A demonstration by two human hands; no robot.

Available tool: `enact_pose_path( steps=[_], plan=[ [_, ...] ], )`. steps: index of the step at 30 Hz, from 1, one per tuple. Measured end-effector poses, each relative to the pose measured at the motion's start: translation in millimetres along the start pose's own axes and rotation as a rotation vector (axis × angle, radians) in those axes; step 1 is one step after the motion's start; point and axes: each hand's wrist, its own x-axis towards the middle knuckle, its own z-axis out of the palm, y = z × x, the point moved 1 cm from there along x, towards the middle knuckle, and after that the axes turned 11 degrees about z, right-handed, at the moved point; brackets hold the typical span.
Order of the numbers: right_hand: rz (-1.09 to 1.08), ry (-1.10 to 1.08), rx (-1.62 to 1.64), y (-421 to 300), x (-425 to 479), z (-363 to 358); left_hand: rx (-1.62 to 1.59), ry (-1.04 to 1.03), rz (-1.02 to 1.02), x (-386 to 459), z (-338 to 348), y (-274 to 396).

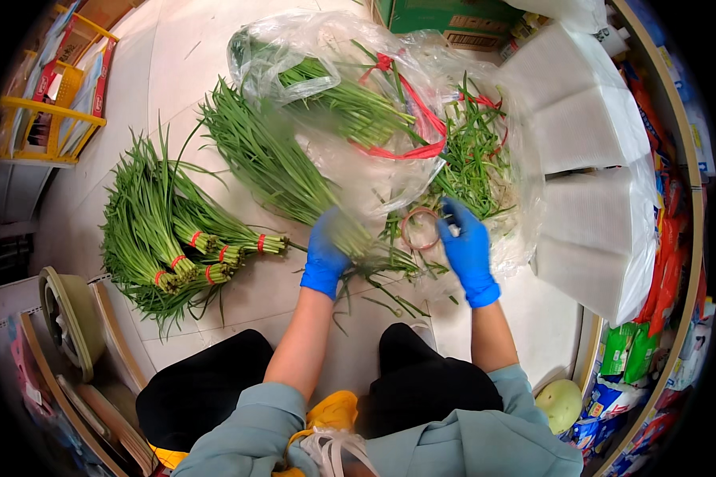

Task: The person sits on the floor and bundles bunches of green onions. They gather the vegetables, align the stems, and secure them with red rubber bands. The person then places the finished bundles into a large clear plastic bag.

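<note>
My left hand point(328, 247), in a blue glove, is closed around the stem ends of a loose bunch of garlic chives point(274, 161). Its leaves fan out toward the upper left, and the cut ends are blurred. My right hand point(468, 250), gloved too, hovers by a thin reddish ring point(403, 231), perhaps a tape roll. Thumb and fingers are apart, with nothing visible between them. Several chive bunches bound with red bands point(179, 260) are piled on the floor at the left. More chives point(358, 113) lie partly inside a clear plastic bag point(310, 30) with red ties.
Loose trimmings point(474, 161) lie on clear plastic near my right hand. White foam-like stacks point(590, 214) line the right, before a shelf of packaged goods point(671, 250). A green carton point(447, 18) stands at the back. A yellow rack point(53, 113) and a basin point(74, 322) are leftward.
</note>
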Motion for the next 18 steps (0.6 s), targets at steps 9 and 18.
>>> enact_pose_path(
  steps=[9, 18],
  plan=[
    [-0.818, -0.249, -0.502, -15.5, -15.1, 84.3, 0.141, 0.027, 0.04, 1.8, 5.4, 2.2],
    [-0.168, 0.065, -0.093, 0.5, -7.9, -2.8, 0.147, 0.029, 0.072, -10.0, 18.5, 7.6]
  ],
)
